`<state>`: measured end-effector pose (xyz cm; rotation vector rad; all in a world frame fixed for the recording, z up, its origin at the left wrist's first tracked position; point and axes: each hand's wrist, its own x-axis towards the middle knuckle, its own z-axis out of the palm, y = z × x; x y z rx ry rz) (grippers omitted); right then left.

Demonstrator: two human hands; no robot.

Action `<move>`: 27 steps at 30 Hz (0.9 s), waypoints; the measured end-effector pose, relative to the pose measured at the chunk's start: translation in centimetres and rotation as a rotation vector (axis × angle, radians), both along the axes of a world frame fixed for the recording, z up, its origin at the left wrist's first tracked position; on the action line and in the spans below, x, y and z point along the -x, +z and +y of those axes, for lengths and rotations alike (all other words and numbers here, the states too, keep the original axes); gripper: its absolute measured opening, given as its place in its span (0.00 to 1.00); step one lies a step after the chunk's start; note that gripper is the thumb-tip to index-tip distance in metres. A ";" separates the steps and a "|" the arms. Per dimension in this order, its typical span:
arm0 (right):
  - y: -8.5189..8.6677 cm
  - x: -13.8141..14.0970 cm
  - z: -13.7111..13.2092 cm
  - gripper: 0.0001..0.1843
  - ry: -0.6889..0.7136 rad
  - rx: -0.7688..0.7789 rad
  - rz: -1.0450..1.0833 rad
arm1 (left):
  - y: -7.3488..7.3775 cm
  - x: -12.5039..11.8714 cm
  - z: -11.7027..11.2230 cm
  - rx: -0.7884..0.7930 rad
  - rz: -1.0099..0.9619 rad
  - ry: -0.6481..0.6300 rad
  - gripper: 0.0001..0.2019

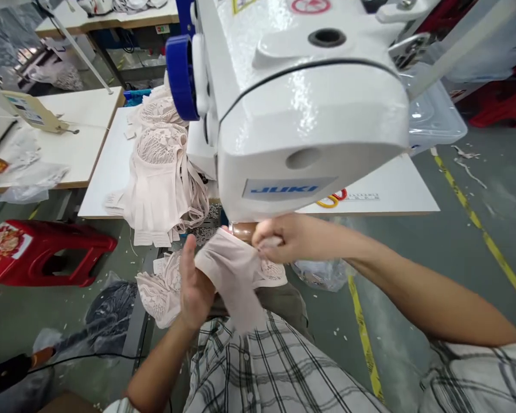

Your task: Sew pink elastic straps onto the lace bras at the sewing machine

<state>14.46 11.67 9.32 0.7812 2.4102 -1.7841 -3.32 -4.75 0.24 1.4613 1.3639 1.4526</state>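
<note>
Mostly white table (112,166) w/ lace pile (161,166), grey floor (456,229)

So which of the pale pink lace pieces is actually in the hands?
The smooth pink piece below the sewing machine: left hand and right hand both grip it. The others lie untouched in the stack on the table.

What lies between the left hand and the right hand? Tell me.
In the head view, a pale pink fabric piece spans the stretch: the left hand holds one side, the right hand pinches the other.
</note>
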 end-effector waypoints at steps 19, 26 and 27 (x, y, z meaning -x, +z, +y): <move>-2.7 -0.7 0.2 0.09 -0.145 -0.528 0.023 | -0.4 4.0 5.0 -0.243 1.110 -0.229 0.30; -6.6 -1.9 -1.3 0.07 -0.420 -0.699 0.312 | 1.9 1.5 4.0 0.021 1.014 -0.177 0.26; -6.5 -1.8 -1.2 0.06 -0.430 -0.662 0.316 | 2.0 1.3 4.0 0.038 0.998 -0.172 0.26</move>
